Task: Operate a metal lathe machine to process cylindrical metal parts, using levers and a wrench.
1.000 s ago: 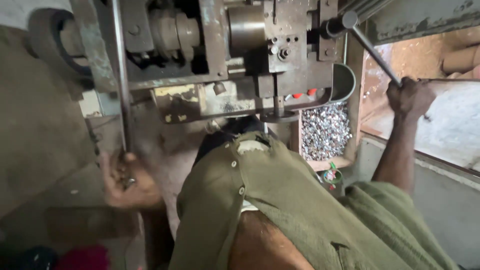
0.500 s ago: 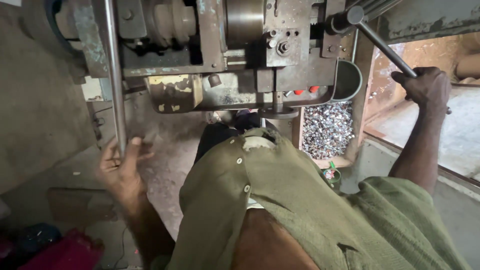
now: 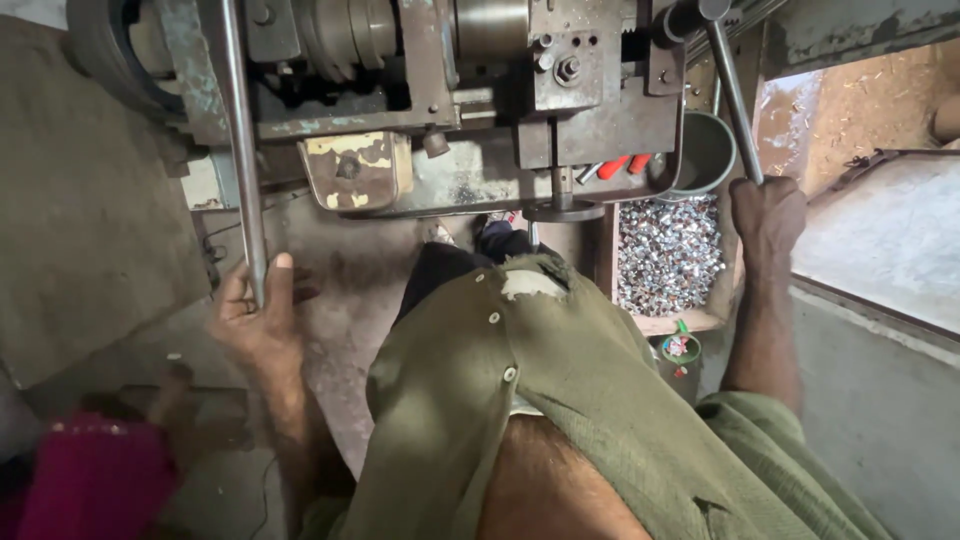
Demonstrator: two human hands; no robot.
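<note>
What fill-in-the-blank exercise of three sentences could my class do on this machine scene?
1. The right hand grips the slanted metal ____ at the machine's right side.
2. The left hand touches the long upright rod near its ____ end.
3. The wooden box under the machine holds a heap of small shiny ____ pieces.

Missing words: lever; lower; metal
</note>
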